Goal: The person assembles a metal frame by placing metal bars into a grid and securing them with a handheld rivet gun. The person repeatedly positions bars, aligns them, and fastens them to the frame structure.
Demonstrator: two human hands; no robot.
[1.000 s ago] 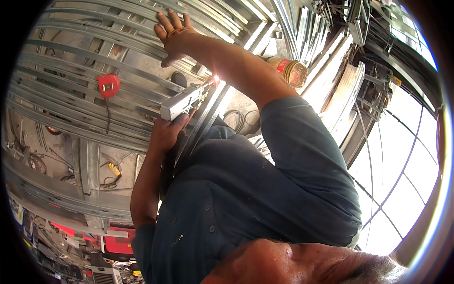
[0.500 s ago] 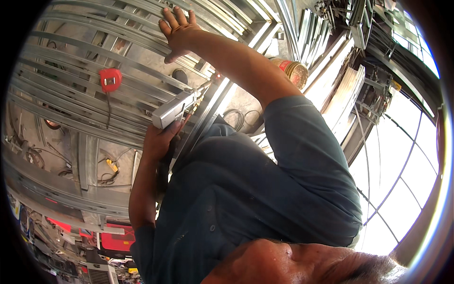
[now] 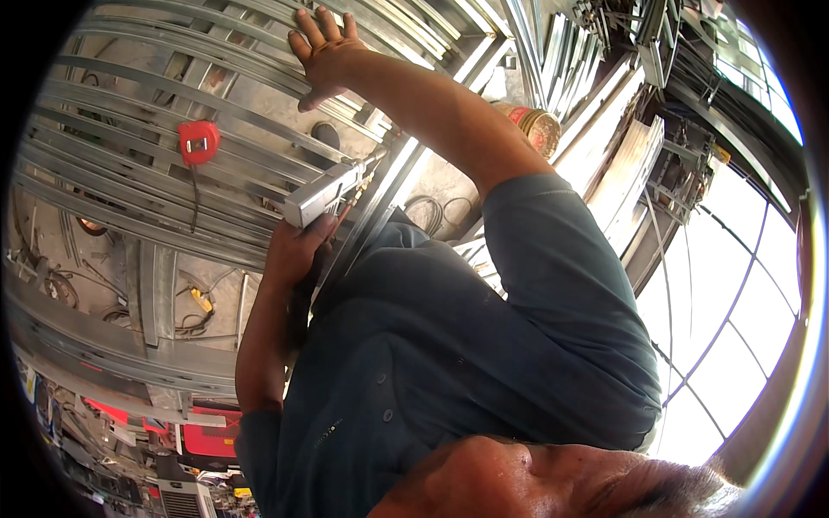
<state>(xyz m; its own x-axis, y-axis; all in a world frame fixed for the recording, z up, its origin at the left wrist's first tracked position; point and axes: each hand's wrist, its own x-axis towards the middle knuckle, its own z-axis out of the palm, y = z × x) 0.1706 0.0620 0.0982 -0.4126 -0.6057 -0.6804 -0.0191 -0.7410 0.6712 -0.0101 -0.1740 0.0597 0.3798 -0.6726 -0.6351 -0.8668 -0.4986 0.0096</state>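
Observation:
My left hand (image 3: 296, 249) is wrapped round the rear of a grey, gun-shaped tool (image 3: 321, 197) with a boxy body and a narrow nose. The nose points up and right, to a corner of the metal frame near my right forearm; whether it touches is hard to tell. My right hand (image 3: 331, 59) lies spread and open over the parallel metal rails (image 3: 250, 108), fingers apart and holding nothing. A red tape measure (image 3: 199, 142) rests on the rails left of the tool, its dark strap hanging down.
Beyond my right forearm stands a round tin (image 3: 541, 131), near a coiled cable (image 3: 425, 211). Long metal profiles (image 3: 574, 73) are stacked at the upper right. A yellow cable connector (image 3: 201, 300) lies on the floor below the frame. Red cases (image 3: 211, 433) and machines fill the lower left.
The tool and my left hand have shifted slightly right. My right hand stays spread on the rails. The rest of the scene moves only a little with the view.

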